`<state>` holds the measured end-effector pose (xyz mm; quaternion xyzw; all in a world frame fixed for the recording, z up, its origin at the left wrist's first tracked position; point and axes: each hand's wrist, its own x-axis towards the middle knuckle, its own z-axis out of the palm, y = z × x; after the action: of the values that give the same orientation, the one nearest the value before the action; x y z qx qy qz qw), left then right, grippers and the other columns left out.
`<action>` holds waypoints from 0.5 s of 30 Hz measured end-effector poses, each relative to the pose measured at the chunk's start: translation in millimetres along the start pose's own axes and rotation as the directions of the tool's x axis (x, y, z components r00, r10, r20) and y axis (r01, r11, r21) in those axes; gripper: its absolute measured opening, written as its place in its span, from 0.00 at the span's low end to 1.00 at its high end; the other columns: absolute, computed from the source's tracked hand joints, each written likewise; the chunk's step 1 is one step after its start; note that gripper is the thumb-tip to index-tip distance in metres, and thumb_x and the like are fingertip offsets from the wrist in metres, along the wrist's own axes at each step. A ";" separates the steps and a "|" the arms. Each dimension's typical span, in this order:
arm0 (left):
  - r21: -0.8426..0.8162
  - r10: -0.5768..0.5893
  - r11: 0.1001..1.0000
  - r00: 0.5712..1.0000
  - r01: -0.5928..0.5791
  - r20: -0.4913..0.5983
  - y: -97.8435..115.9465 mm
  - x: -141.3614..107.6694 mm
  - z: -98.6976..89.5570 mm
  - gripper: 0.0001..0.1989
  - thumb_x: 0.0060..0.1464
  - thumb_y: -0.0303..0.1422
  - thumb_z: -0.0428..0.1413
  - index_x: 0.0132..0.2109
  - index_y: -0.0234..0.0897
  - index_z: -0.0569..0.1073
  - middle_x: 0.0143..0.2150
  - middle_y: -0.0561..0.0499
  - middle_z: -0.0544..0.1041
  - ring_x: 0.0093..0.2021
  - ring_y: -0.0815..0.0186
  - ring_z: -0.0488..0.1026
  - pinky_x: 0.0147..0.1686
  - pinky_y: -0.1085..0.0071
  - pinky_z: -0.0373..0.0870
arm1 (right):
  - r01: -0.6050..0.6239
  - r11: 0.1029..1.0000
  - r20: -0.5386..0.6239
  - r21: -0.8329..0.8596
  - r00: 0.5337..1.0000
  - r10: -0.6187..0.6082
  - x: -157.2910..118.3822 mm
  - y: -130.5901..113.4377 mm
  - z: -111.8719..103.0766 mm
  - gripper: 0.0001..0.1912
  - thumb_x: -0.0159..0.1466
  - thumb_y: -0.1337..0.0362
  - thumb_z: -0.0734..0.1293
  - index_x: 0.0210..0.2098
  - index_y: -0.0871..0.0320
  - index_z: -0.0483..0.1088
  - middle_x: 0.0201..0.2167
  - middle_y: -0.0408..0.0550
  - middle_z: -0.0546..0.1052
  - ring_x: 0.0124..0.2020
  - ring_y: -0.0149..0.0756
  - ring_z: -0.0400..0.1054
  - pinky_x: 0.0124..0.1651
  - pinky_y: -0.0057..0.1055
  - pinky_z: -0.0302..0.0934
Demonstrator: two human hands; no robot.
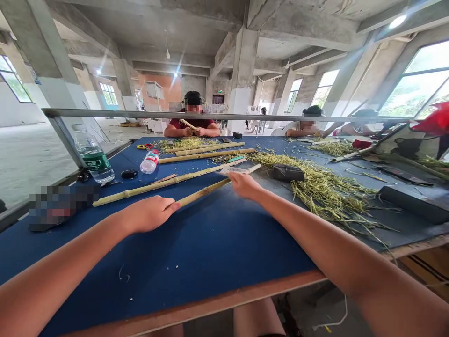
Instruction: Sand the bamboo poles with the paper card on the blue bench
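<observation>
Blue covers the table (196, 262), whose near edge shows bare wood. Both forearms reach in over that edge, one from each side, slanting toward each other. The left hand (150, 213) is back upward, wrist nearly in line with the forearm, fingers wrapped round the near end of a stick (203, 192). The right hand (247, 184) sits farther from the near edge, its fingers bent in at the stick's far part. A pale strip (226, 169) shows just beyond them; whether they clasp it or the stick, I cannot tell. The stick slants between the hands, its far tip past the right one.

Just beyond lies a second stick (189, 177), with more sticks (206, 156) nearer the far edge. Straw (322, 192) spreads right of the right hand, beside a dark block (288, 172). By the left edge stands a tall bottle (96, 164); near it is a small bottle (149, 161). At the far edge a co-worker (171, 127) holds a short stick (187, 124).
</observation>
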<state>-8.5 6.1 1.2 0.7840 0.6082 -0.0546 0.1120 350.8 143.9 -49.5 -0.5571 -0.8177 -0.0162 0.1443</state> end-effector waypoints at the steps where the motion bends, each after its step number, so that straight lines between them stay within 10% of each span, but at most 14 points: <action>1: 0.012 0.000 1.000 1.000 0.000 0.002 -0.6 0.3 0.0 0.27 0.79 0.57 0.40 0.50 0.46 0.77 0.46 0.42 0.89 0.49 0.44 0.87 0.43 0.58 0.69 | 0.029 0.999 0.002 0.022 1.000 -0.029 0.3 -3.9 1.1 0.28 0.86 0.65 0.59 0.77 0.53 0.81 0.66 0.56 0.89 0.66 0.53 0.82 0.65 0.37 0.71; 9: 0.013 0.005 1.000 1.000 -0.005 -0.010 -1.4 -0.2 -1.6 0.27 0.76 0.57 0.43 0.54 0.46 0.78 0.49 0.40 0.89 0.50 0.42 0.87 0.45 0.56 0.71 | -0.345 0.936 -0.030 -0.077 0.939 0.343 4.7 48.2 -29.6 0.28 0.86 0.72 0.55 0.68 0.64 0.85 0.61 0.72 0.89 0.63 0.58 0.84 0.61 0.40 0.70; 15: -0.047 -0.001 0.999 1.000 0.000 -0.007 -3.8 3.2 -0.2 0.28 0.78 0.55 0.36 0.42 0.47 0.72 0.45 0.43 0.88 0.47 0.46 0.85 0.44 0.57 0.69 | -0.058 0.997 -0.006 0.051 0.998 0.058 -3.6 -2.0 -6.7 0.28 0.86 0.67 0.60 0.77 0.55 0.82 0.67 0.57 0.89 0.66 0.52 0.83 0.64 0.36 0.71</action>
<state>-11.3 10.0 0.2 0.7811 0.6100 -0.0375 0.1279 351.7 138.6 -43.7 -0.5768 -0.8007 0.0066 0.1620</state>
